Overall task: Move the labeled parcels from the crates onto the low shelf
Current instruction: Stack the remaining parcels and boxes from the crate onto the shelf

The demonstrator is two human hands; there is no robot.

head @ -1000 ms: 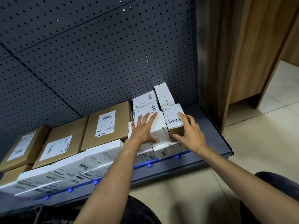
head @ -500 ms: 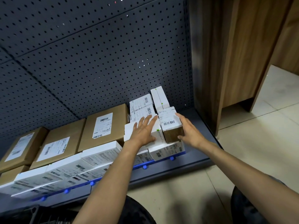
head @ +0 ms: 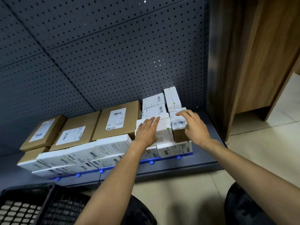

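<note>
A small brown parcel [head: 179,134] with a white barcode label stands on the stack at the right end of the low shelf [head: 162,168]. My right hand [head: 194,125] lies over its top and right side, fingers spread. Beside it sits a white parcel [head: 164,130], and my left hand [head: 146,131] rests flat on that one, fingers apart. Neither hand grips anything. Behind them stand more white labeled parcels [head: 154,103]. Three flat brown parcels [head: 116,121] and a row of white boxes [head: 81,155] fill the shelf to the left.
A dark pegboard wall [head: 103,54] backs the shelf. A wooden cabinet [head: 253,62] rises close on the right. A black plastic crate [head: 32,207] sits on the floor at lower left. My knees show at the bottom, above pale floor tiles [head: 267,143].
My right hand has slid from the brown parcel's right side up over its top. The left hand stays flat on the white parcel. The view has tilted down, showing the crate.
</note>
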